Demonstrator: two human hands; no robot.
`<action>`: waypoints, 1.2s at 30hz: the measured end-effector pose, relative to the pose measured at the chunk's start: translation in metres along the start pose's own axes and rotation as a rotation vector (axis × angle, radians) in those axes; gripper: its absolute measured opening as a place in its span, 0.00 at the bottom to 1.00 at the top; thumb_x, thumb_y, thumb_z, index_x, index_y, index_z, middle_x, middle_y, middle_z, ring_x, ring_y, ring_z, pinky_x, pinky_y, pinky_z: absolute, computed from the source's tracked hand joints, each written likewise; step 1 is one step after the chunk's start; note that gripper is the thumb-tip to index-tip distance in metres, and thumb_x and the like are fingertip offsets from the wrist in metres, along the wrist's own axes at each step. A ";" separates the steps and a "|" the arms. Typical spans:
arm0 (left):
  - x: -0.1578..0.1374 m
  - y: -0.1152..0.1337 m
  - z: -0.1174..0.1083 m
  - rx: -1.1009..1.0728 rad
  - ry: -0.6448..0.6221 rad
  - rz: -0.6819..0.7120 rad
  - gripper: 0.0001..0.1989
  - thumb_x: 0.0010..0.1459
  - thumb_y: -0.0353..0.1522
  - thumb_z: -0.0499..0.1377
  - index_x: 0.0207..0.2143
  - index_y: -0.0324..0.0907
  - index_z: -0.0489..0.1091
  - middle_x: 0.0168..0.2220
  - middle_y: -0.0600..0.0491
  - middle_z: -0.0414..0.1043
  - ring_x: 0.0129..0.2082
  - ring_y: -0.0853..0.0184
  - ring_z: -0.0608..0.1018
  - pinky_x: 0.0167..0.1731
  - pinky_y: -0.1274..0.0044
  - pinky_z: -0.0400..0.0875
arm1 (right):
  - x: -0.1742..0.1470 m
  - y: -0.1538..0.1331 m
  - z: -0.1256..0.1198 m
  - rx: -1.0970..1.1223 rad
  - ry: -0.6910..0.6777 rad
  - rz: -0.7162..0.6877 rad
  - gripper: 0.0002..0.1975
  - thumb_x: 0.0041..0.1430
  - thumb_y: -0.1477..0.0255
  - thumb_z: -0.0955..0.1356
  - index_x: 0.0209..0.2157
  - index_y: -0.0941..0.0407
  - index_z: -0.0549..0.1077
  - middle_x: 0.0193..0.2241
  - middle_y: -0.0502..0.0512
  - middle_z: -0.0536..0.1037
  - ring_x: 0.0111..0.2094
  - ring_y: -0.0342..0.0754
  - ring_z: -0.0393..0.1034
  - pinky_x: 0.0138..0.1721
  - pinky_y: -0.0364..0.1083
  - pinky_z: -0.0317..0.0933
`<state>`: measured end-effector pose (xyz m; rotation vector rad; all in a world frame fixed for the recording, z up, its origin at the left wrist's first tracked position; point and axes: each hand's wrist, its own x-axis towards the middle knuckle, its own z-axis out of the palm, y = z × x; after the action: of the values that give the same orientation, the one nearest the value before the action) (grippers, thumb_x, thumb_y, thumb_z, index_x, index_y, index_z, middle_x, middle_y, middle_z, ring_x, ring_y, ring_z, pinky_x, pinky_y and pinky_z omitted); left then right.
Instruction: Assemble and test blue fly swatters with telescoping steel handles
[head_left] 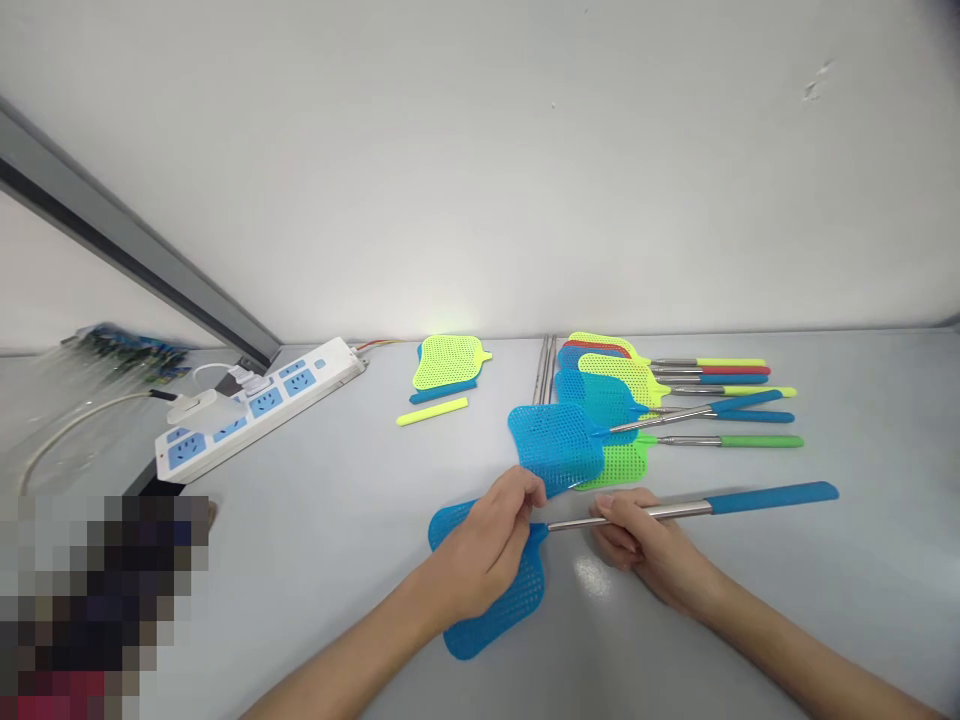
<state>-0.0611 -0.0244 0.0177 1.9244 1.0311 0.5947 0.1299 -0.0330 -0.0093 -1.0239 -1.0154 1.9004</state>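
A blue fly swatter [499,612] lies across both my hands near the front of the table, its head to the left and its blue handle grip to the right. My left hand [487,548] is closed at the neck of the swatter, covering part of the mesh head. Around the thin metal rod, my right hand [649,548] is closed with thumb and fingers. Just behind, another blue swatter [559,440] overlaps a green swatter [615,465]. Further back, several yellow, red and blue swatters [626,380] lie piled, handles pointing right.
Back left of the pile are a loose yellow swatter head [450,362], a blue grip [442,392] and a yellow grip [433,412]. Thin metal rods [545,370] lie beside the pile. A white power strip [259,408] with plugs and cables stands left, near a plastic bag [82,400].
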 end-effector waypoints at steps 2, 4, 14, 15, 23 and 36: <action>0.001 0.000 -0.001 -0.003 0.013 0.010 0.08 0.57 0.25 0.39 0.35 0.42 0.54 0.33 0.53 0.57 0.31 0.71 0.61 0.34 0.78 0.60 | 0.000 -0.001 0.000 -0.025 0.018 -0.002 0.22 0.55 0.66 0.60 0.11 0.56 0.50 0.10 0.44 0.50 0.14 0.37 0.43 0.17 0.43 0.36; 0.001 0.001 -0.001 0.000 0.018 0.013 0.09 0.57 0.24 0.39 0.35 0.43 0.54 0.33 0.53 0.57 0.31 0.71 0.61 0.34 0.78 0.60 | 0.000 -0.001 0.000 -0.043 0.020 0.002 0.22 0.55 0.66 0.59 0.11 0.56 0.50 0.10 0.44 0.49 0.14 0.37 0.43 0.17 0.43 0.36; 0.004 -0.001 0.002 0.028 0.034 0.047 0.11 0.56 0.22 0.39 0.33 0.42 0.56 0.36 0.52 0.59 0.36 0.70 0.64 0.37 0.78 0.60 | -0.003 -0.002 0.006 -0.334 -0.057 0.075 0.23 0.56 0.61 0.58 0.12 0.58 0.56 0.10 0.46 0.55 0.14 0.37 0.49 0.16 0.41 0.42; 0.005 0.000 0.001 0.027 0.071 0.041 0.11 0.56 0.22 0.38 0.32 0.42 0.56 0.35 0.52 0.59 0.35 0.70 0.64 0.37 0.77 0.61 | -0.003 -0.003 0.007 -0.314 -0.064 0.099 0.23 0.56 0.60 0.58 0.13 0.58 0.57 0.11 0.46 0.56 0.14 0.37 0.50 0.16 0.40 0.42; 0.005 0.007 -0.001 0.045 0.073 0.027 0.12 0.57 0.23 0.38 0.31 0.41 0.59 0.36 0.52 0.59 0.35 0.70 0.65 0.36 0.77 0.61 | -0.002 -0.004 0.013 -0.214 -0.193 0.074 0.20 0.56 0.60 0.59 0.20 0.60 0.68 0.22 0.53 0.68 0.21 0.41 0.64 0.24 0.42 0.57; 0.006 0.005 0.010 -0.049 0.324 -0.039 0.13 0.56 0.23 0.39 0.27 0.41 0.59 0.32 0.54 0.59 0.34 0.71 0.65 0.36 0.77 0.61 | 0.001 0.007 0.022 0.333 -0.005 0.163 0.20 0.52 0.64 0.64 0.12 0.60 0.65 0.25 0.60 0.73 0.41 0.52 0.68 0.39 0.46 0.60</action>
<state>-0.0481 -0.0251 0.0172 1.7963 1.2396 0.9219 0.1087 -0.0416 -0.0078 -0.9282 -0.6028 2.1164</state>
